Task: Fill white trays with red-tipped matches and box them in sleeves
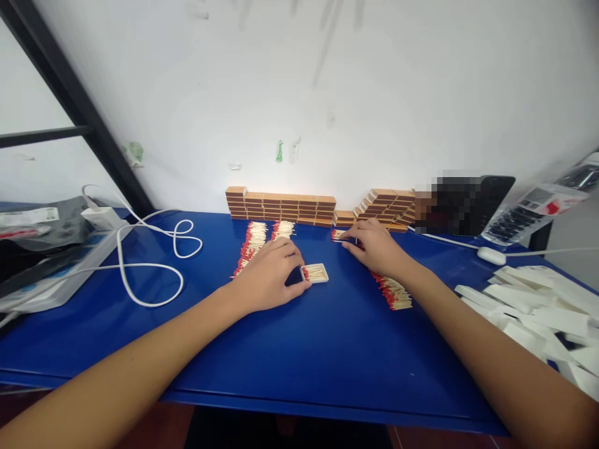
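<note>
Well out to the left of the left hand (267,274), a white cable (148,305) loops across the blue table (299,355). Closer in, just beyond that hand's knuckles, lie 2 rows of loose red-headed matches, the outer row (256,236) and the inner row (284,229), and behind them stands the left matchbox stack (281,206) against the wall.

Now the left hand itself: thumb and fingertips grasp the near end of a small white tray (319,280), which sits between the 2 hands, matches lying inside. It looks light, thin-walled and easily crushed, so a gentle pinch on opposite walls, kept level, should suit it; the matches look smooth, brittle and liable to roll.

Over to the right hand (374,246), fingers curved down, fingertips at a small clump of matches (337,235); whether they grip any, I cannot tell. Right behind it, the stepped matchbox stack (390,201); under its wrist and forearm, another row of matches (397,294). Farther right of it, a clear plastic bottle (515,215) leans, and beside the forearm spreads a pile of white trays (547,299).
</note>
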Demonstrator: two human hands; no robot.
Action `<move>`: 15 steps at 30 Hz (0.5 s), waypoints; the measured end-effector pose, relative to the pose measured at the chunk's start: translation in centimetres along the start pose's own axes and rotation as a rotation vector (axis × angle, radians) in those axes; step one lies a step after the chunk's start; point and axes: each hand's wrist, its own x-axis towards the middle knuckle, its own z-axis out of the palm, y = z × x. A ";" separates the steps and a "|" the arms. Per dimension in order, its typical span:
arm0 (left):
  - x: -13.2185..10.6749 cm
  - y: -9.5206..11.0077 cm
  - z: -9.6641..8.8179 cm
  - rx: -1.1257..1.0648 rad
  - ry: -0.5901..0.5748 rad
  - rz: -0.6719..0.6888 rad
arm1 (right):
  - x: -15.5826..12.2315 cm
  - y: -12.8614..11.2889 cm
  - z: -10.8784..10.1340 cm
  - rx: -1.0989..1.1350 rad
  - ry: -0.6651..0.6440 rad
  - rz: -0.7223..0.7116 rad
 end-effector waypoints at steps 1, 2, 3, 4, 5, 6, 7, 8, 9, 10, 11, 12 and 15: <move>0.0 0.0 0.0 0.002 -0.002 0.001 | 0.0 0.0 0.0 0.007 0.000 -0.008; 0.0 -0.1 0.0 0.002 -0.003 0.001 | 0.0 0.0 -0.1 0.017 0.001 -0.014; 0.0 -0.1 0.1 0.002 -0.004 0.000 | 0.1 0.0 -0.1 0.028 0.005 -0.016; -0.1 -0.1 0.1 0.002 -0.004 -0.002 | 0.1 0.0 -0.1 0.039 0.009 -0.014; -0.1 -0.1 0.1 0.003 -0.004 -0.004 | 0.1 0.0 -0.2 0.048 0.015 -0.011; -0.1 -0.1 0.2 0.006 -0.004 -0.005 | 0.1 0.0 -0.2 0.056 0.017 -0.008; -0.1 -0.2 0.2 0.007 -0.005 -0.006 | 0.2 -0.1 -0.2 0.062 0.016 -0.004; -0.1 -0.2 0.2 0.008 -0.006 -0.006 | 0.2 -0.1 -0.2 0.065 0.013 0.000; -0.1 -0.2 0.2 0.008 -0.007 -0.007 | 0.2 -0.2 -0.2 0.068 0.007 0.006; -0.1 -0.2 0.2 0.006 -0.006 -0.008 | 0.2 -0.2 -0.2 0.069 0.000 0.013; -0.1 -0.2 0.2 0.003 -0.002 -0.008 | 0.2 -0.2 -0.2 0.069 -0.006 0.023; -0.1 -0.2 0.2 0.000 0.003 -0.008 | 0.3 -0.3 -0.1 0.069 -0.013 0.031; -0.1 -0.2 0.1 -0.005 0.006 -0.005 | 0.3 -0.4 -0.3 0.068 -0.046 0.046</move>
